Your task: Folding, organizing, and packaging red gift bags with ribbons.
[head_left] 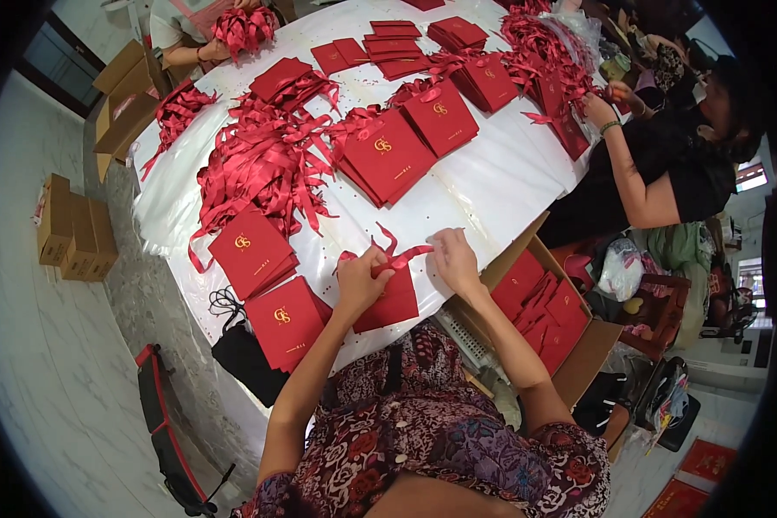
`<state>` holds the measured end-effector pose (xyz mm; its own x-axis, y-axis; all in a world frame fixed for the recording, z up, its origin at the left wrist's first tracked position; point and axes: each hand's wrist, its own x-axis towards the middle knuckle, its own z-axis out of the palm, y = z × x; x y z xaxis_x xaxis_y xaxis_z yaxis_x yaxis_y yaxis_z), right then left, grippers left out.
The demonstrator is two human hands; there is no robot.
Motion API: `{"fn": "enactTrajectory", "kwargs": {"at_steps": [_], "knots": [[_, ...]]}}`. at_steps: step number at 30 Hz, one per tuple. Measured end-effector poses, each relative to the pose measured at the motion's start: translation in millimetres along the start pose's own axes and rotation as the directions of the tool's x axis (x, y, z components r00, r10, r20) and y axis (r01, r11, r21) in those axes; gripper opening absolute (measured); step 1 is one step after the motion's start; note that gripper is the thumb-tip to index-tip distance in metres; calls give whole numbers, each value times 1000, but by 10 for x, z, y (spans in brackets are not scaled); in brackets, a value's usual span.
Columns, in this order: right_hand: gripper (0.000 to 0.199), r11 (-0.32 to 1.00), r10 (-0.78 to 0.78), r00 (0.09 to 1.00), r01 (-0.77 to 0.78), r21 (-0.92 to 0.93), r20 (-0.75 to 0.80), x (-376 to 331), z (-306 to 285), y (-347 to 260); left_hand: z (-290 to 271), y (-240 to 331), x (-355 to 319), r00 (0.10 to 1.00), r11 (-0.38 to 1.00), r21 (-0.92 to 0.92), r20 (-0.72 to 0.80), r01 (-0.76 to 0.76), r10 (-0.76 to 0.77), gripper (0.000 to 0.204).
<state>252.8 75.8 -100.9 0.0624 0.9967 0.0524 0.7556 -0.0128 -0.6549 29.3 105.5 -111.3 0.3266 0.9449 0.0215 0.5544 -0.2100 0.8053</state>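
A small red paper bag point(391, 304) lies flat on the white-covered table in front of me. Across its top edge runs a shiny red ribbon point(410, 255). My left hand point(362, 278) pinches the ribbon at the bag's upper left, thumb and fingers together. On the other side, my right hand point(454, 262) has its fingertips closed on the ribbon's right end, which stretches between both hands. A loose ribbon tail curls up beyond the left hand. Left of the bag lie two stacks of red bags with gold print, the nearer stack point(287, 324) close to my left forearm.
A heap of red ribbons point(263, 164) and more bag stacks point(388, 155) cover the table point(475, 190). An open carton point(578, 345) of red pieces stands by my right forearm. Co-workers' hands point(600, 110) work at the right and far left. A black pouch point(246, 358) lies at the near left edge.
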Motion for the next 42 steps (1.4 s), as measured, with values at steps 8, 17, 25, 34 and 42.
{"fn": "enactTrajectory", "kwargs": {"at_steps": [8, 17, 25, 34, 42], "knots": [[28, -145, 223, 585, -771, 620, 780, -48, 429, 240, 9, 54, -31, 999, 997, -74, 23, 32, -30, 19], [17, -300, 447, 797, -294, 907, 406, 272, 111, 311, 74, 11, 7, 992, 995, -35, 93, 91, -87, 17], [8, 905, -64, 991, 107, 412, -118, -174, 66, -516, 241, 275, -219, 987, 938, -333, -92, 93, -130, 25], [21, 896, -155, 984, 105, 431, 84, -502, 242, -784, 310, -11, -711, 935, 560, -779, 95, 284, -342, 25], [12, 791, -3, 988, -91, 605, 153, -421, 496, -751, 335, -58, -786, 976, 876, -451, -39, 174, -214, 21]]}}
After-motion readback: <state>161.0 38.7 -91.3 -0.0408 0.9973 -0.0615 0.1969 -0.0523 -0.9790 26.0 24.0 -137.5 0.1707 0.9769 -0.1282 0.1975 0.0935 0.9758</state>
